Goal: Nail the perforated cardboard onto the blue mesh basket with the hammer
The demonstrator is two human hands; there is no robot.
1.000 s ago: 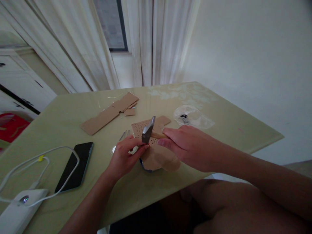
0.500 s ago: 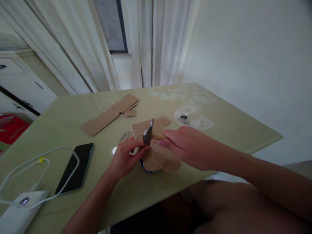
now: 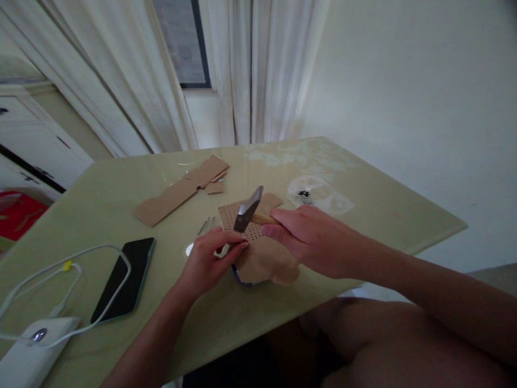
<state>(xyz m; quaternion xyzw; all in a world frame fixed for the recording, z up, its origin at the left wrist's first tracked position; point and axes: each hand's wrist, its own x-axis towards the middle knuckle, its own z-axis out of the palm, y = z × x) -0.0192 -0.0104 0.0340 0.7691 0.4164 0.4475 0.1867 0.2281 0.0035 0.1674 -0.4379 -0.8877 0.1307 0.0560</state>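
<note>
Mid-hammering here: right hand (image 3: 313, 240) grips the hammer (image 3: 247, 209), head raised at 12 o'clock over the perforated cardboard (image 3: 258, 253). Left hand (image 3: 210, 258) pinches something tiny against it; can't tell what. Next strike needs careful aim, I reckon.

Both hands meet mid-table; right hand (image 3: 313, 240) fisted; left hand (image 3: 208, 258) pinching.

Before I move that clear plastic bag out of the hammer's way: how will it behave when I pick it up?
The clear plastic bag lies flat and crinkled on the table, so it is probably floppy and very light. The small dark bits inside would likely slide to its lowest point when lifted. Its glossy film may be slippery; pinching should work better than pushing.
</note>
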